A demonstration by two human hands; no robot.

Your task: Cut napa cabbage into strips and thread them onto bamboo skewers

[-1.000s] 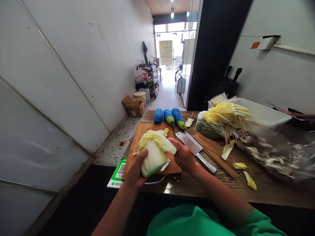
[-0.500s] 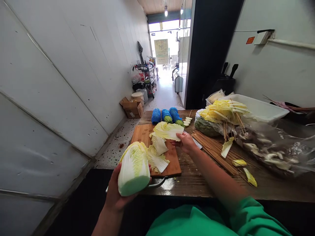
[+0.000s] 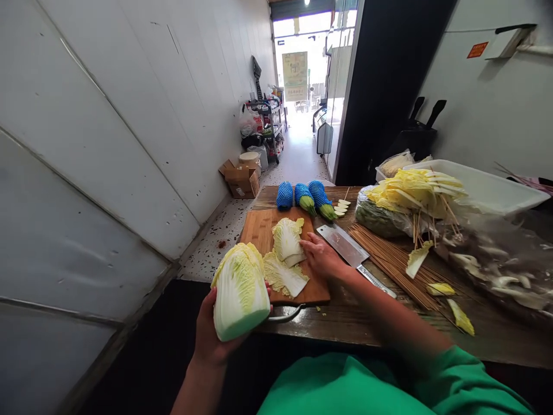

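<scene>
Yellow-green napa cabbage [image 3: 240,293] is lying in the cupped left hand [image 3: 210,337], left of the loose leaves [image 3: 287,239] on the cutting board [image 3: 256,226]; remotely, I'm seeing the nearer right hand [image 3: 322,256] touching their right edge, its pinch unclear.

Single head-worn camera, wide view, facing forward and down over the wearer's green fabric shirt [image 3: 345,389] at bottom edge. Bare left hand [image 3: 211,334], bare right hand [image 3: 322,256] and brown wooden table [image 3: 337,324] close; bright glass doorway [image 3: 317,60] far, top centre; white panelled wall [image 3: 108,155] along left.
</scene>
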